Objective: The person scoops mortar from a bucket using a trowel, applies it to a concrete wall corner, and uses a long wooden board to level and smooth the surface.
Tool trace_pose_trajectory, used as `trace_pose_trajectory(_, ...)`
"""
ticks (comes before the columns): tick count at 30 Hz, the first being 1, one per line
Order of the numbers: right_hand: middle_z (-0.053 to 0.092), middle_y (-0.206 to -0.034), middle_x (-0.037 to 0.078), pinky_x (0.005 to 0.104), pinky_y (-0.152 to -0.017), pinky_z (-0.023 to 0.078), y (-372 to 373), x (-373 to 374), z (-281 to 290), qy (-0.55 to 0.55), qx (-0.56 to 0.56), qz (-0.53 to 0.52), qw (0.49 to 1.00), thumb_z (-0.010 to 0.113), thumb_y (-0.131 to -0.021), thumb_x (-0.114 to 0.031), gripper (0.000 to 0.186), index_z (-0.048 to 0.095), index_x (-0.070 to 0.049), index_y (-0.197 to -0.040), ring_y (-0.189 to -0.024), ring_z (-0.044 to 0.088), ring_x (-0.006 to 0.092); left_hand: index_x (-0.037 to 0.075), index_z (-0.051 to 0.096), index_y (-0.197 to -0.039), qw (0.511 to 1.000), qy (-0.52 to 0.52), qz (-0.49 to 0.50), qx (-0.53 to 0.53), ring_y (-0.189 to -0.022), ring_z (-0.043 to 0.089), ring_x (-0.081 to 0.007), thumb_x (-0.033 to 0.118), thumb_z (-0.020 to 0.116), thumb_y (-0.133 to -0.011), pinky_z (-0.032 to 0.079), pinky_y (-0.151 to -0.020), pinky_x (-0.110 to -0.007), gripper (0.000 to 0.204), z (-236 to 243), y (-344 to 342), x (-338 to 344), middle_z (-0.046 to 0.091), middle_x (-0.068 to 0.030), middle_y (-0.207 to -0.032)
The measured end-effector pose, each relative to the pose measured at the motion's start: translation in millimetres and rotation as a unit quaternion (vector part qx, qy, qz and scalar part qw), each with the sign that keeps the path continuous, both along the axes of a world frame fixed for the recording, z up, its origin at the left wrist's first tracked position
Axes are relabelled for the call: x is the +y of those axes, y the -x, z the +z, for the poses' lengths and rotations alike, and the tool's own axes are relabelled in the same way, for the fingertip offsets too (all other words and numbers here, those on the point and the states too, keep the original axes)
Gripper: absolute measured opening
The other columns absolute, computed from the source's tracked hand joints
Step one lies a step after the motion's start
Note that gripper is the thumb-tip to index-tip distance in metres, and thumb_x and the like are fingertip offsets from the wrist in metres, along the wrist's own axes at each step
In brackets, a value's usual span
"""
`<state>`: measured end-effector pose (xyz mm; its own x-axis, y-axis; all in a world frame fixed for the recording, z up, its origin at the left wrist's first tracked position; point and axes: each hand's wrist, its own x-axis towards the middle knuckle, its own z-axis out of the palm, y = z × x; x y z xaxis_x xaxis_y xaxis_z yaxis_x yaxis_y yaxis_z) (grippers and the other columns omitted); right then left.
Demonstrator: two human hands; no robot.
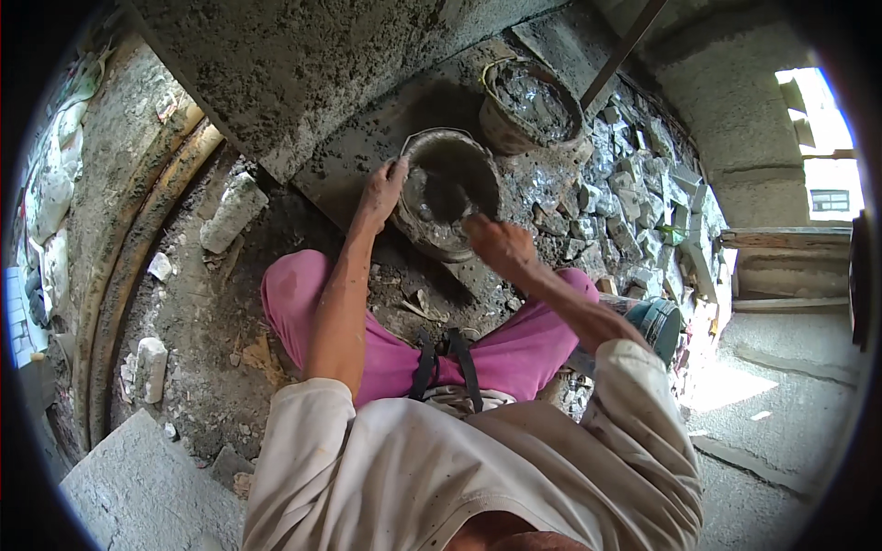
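Between my bent knees and a mortar-caked slab stands a dirty bucket [436, 243] with wet grey mortar [446, 197] inside. My left hand [381, 193] is closed on the left side of its rim, beside the wire handle. My right hand [503, 248] is at the bucket's lower right rim, fingers curled in toward the mortar; what they hold, if anything, is hidden. Just behind to the right, a second bucket [496, 124] holds grey mortar and has a yellowish handle.
A rough slab [285, 64] rises ahead. Broken blocks [634, 197] pile up at right near a leaning pole [620, 55]. A teal container [657, 326] lies by my right knee. Curved pipes [147, 220], rubble [230, 211] and a flat board [138, 487] are at left.
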<state>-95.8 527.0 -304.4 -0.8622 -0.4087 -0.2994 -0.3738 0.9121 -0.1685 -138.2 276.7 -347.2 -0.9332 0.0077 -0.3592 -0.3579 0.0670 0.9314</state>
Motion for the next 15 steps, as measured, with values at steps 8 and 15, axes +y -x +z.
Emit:
trace_pose_trajectory(8, 0.068, -0.082, 0.008, 0.0427, -0.064, 0.047, 12, -3, 107, -0.136, 0.067, 0.142, 0.978, 0.056, -0.093, -0.025, 0.025, 0.058, -0.021, -0.117, -0.074, 0.066, 0.0234, -0.001, 0.05, -0.135, 0.997, 0.046, 0.059, 0.008, -0.119, 0.055, -0.0345, 0.052, 0.046, -0.097, 0.044, -0.097, -0.04, 0.066, -12, -1, 7, 0.057, -0.0215, -0.13)
trace_pose_trajectory(15, 0.066, -0.088, 0.015, 0.0451, -0.057, 0.052, 69, 29, 46, -0.147, 0.069, 0.114, 0.98, 0.056, -0.09, -0.022, 0.025, 0.056, -0.016, -0.114, -0.075, 0.067, 0.0318, -0.002, 0.058, -0.124, 0.993, 0.071, 0.042, 0.081, -0.111, 0.058, -0.0403, 0.052, 0.043, -0.098, 0.046, -0.09, -0.043, 0.061, -5, -13, 17, 0.063, -0.0254, -0.116)
